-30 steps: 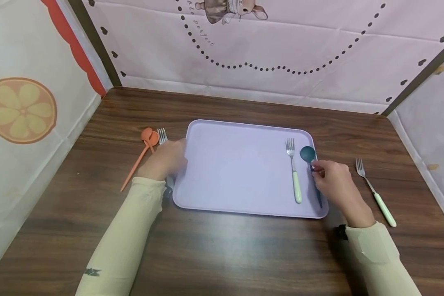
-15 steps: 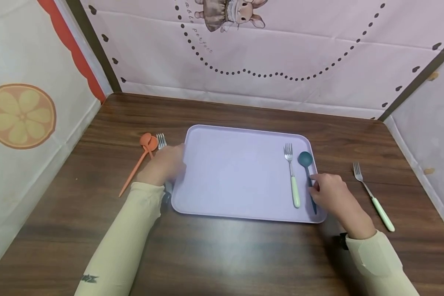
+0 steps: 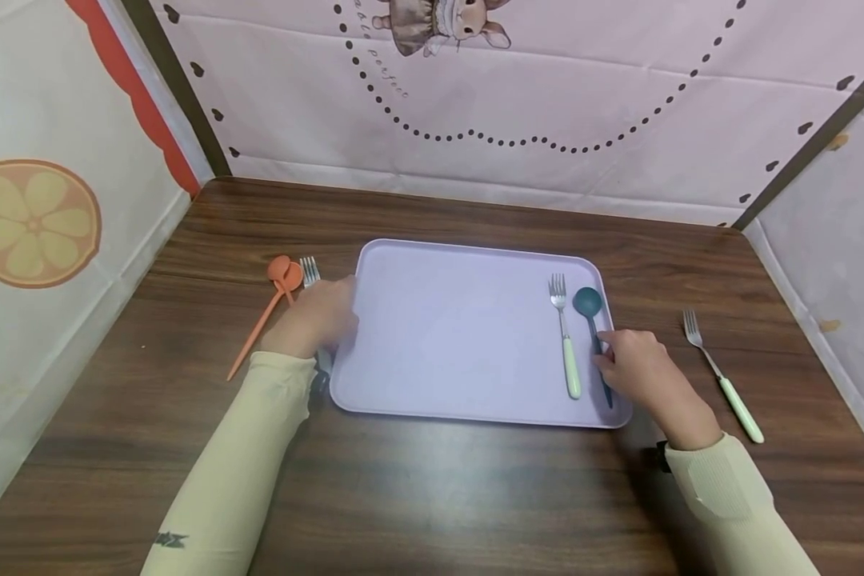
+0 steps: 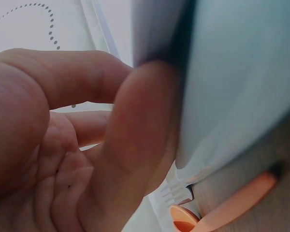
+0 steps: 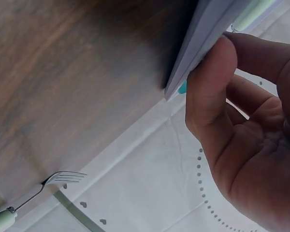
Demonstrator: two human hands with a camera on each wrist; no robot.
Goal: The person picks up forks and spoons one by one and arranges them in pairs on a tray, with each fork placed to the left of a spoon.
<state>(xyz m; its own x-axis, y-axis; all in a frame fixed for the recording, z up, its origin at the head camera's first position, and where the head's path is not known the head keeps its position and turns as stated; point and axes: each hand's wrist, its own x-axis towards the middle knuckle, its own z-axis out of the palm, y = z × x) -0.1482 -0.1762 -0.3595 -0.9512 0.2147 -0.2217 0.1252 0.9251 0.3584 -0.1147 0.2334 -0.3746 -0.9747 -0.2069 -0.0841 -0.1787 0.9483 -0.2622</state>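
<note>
A lilac tray [image 3: 468, 336] lies on the wooden table with a fork [image 3: 572, 368] and a dark teal spoon [image 3: 587, 302] on its right side. The fork has a pale green handle. My right hand [image 3: 644, 368] holds the spoon's handle between thumb and index finger; the right wrist view hides the contact behind the fingers. At the tray's left rim, my left hand [image 3: 317, 316] is blurred. In the left wrist view its thumb and index finger [image 4: 140, 106] pinch near the tray rim [image 4: 157, 29]. A pale blurred shape [image 4: 237, 72] sits close beside them.
Left of the tray are two orange spoons [image 3: 262, 328], crossed, and a fork [image 3: 310, 272] partly under my left hand. Another green-handled fork [image 3: 740, 410] lies right of the tray. Fabric walls [image 3: 439, 152] enclose the table's back and sides.
My right hand has slid from the spoon's neck down to its handle. The spoon now lies flatter, more in line with the fork. My left hand stays at the tray's left rim.
</note>
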